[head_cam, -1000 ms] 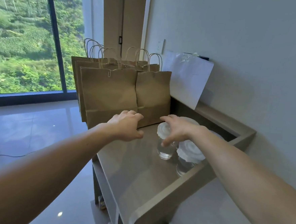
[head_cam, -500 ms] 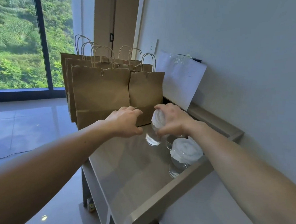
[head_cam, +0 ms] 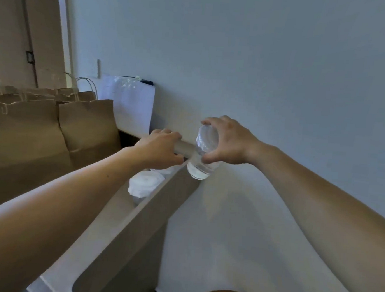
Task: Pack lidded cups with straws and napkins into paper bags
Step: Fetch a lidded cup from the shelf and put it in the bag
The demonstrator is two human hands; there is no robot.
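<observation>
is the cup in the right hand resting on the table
No, the right hand holds the cup tilted in the air, lifted off the table.

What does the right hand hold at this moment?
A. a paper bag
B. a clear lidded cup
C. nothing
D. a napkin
B: the fingers and thumb of the right hand curl round a clear cup, which is tilted and lifted above the rim of the table.
</observation>
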